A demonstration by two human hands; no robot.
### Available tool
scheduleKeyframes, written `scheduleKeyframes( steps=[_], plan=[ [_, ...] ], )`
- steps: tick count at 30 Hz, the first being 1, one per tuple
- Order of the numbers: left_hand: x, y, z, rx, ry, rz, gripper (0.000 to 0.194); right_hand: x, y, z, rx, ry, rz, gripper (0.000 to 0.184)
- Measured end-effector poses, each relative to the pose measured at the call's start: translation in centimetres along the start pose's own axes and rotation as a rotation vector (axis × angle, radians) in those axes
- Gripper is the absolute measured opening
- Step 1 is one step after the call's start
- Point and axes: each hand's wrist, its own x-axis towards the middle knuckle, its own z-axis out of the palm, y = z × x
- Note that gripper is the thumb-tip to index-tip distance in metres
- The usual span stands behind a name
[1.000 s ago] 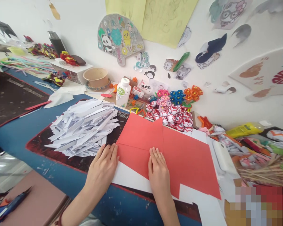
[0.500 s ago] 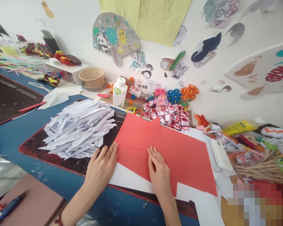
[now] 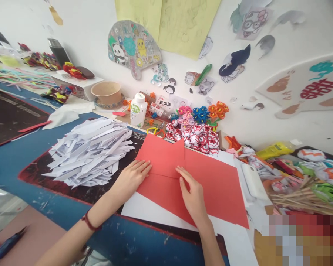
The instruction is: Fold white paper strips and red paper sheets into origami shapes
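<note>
Between our two hands, toward the middle of the blue surface, lies a folded panel of red paper, its peaked corner pointing toward the wall. Across it we see one straight edge running from left to right, dipping slightly at its right end, so its long axis goes sideways, from one hand to the other, rather than away from us. Our left hand lies palm down over the panel's left border, fingers close together and laid flat, the tips just beyond that edge's left end. Our right hand comes in from the other side – fingers extended side by side, thumb a little apart – with its tips at the edge's right end. Neither hand is clenched or pinching anything that we can make out; how hard they press we cannot tell.

To the right, a larger spread of red paper reaches past the right hand, which is clearly the nearer one to it. Whether it is joined to the panel we cannot tell. White paper shows below the red, on our side. Beyond the left hand sits a heap of white paper strips on a dark mat – near the panel, but apart from it.
</note>
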Motion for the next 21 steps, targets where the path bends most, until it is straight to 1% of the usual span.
scheduleKeyframes(
  steps=[2,4,6,9,12,14,18,21],
  plan=[
    [-0.1,-0.9,0.0,-0.037,-0.005,0.028,0.035,0.9,0.4,0.3,-0.076,-0.087,-0.093,0.040],
    [-0.4,-1.9,0.1,-0.055,0.004,0.029,0.038,1.8,1.1,0.6,-0.142,-0.178,-0.166,0.041],
    [-0.7,-2.8,0.2,-0.065,0.007,0.024,0.040,2.3,1.7,0.7,-0.185,-0.254,-0.205,0.041],
    [-1.1,-3.8,0.6,-0.094,-0.007,0.043,0.039,2.7,1.9,0.8,-0.229,-0.287,-0.217,0.039],
    [-1.2,-4.3,0.9,-0.123,0.001,0.069,0.038,3.0,1.0,1.0,-0.297,-0.286,-0.221,0.038],
    [-1.3,-4.5,1.0,-0.134,0.015,0.084,0.038,3.4,-0.1,1.6,-0.319,-0.309,-0.255,0.040],
    [-1.4,-4.5,1.0,-0.141,0.034,0.096,0.039,4.5,-1.8,4.0,-0.225,-0.390,-0.369,0.046],
    [-1.6,-4.3,0.8,-0.151,0.041,0.091,0.039,5.1,-1.8,5.5,-0.136,-0.413,-0.384,0.045]
  ],
)
